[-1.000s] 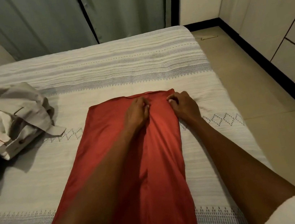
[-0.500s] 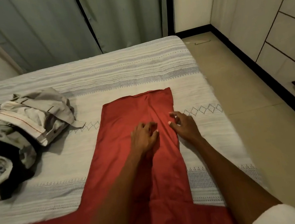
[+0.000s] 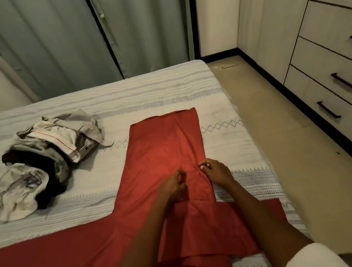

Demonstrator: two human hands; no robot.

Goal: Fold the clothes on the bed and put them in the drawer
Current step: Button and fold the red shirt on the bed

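A long red garment (image 3: 163, 144) lies flat on the bed (image 3: 146, 92), with one narrow part running away from me and wide parts spread left and right along the near edge. Both hands sit side by side on its middle. My left hand (image 3: 174, 184) has its fingers curled and pinches the red cloth. Just to its right, my right hand (image 3: 216, 170) pinches a small fold of the same cloth between thumb and fingers. The wardrobe's drawers (image 3: 332, 79), with dark handles, stand shut at the right.
A heap of unfolded clothes (image 3: 47, 158), grey, white and black, lies on the bed's left side. Green curtains (image 3: 71, 39) hang behind the bed. A strip of tiled floor (image 3: 282, 123) runs between bed and drawers.
Both hands slid back towards me along the red garment, from its far end to its middle. My view rose and pulled back, so the drawers and the garment's wide near part show.
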